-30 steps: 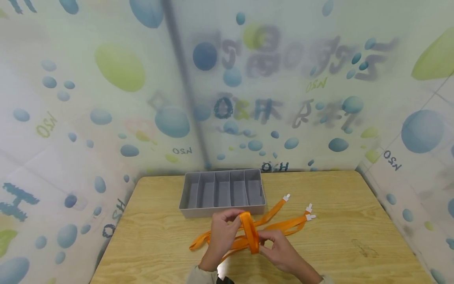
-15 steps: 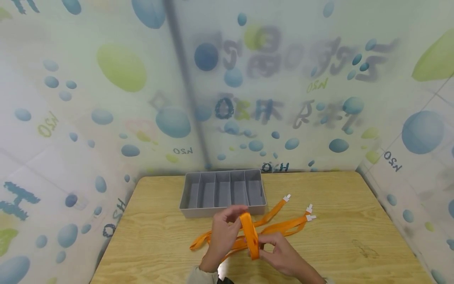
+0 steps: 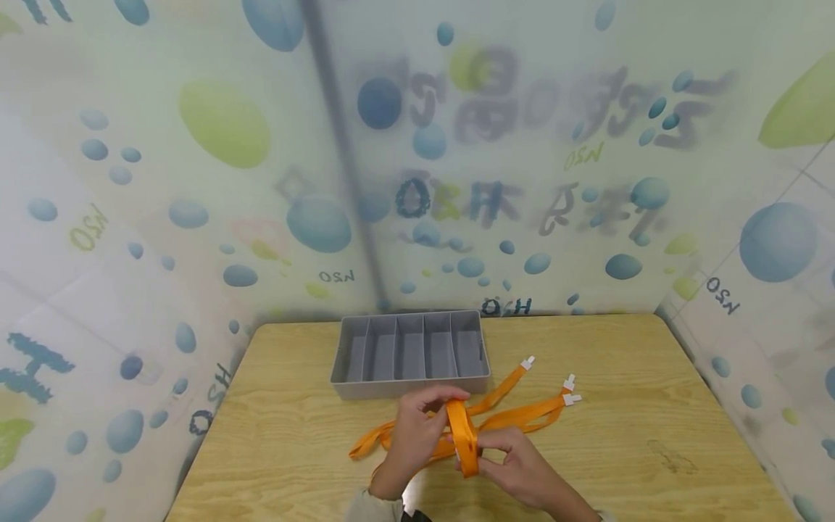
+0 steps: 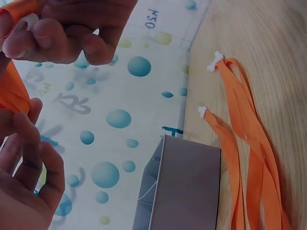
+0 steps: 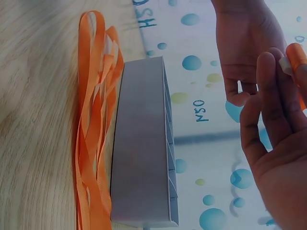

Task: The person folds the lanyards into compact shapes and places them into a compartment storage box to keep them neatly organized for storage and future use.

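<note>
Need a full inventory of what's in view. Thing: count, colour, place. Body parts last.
held orange strap: 1 bundle, orange, looped between both hands
white piece: 1, white, beside the held strap
orange lanyards: several overlapping, exact count unclear, orange, on table in front of organizer, reaching right
white clips: 3, white, at the lanyards' right ends
organizer: 1, grey, five compartments, far side of table
table: 1, light wood-grain, under everything
wall covering: pale with blue and green drops, behind and both sides
sleeves: 2, beige, bottom edge
left hand: 1, pinching strap
right hand: 1, pinching strap

The straps (image 3: 462, 437) are orange, clips (image 3: 572, 399) white, tray (image 3: 372, 391) grey, wall (image 3: 554, 217) blue-spotted.
</note>
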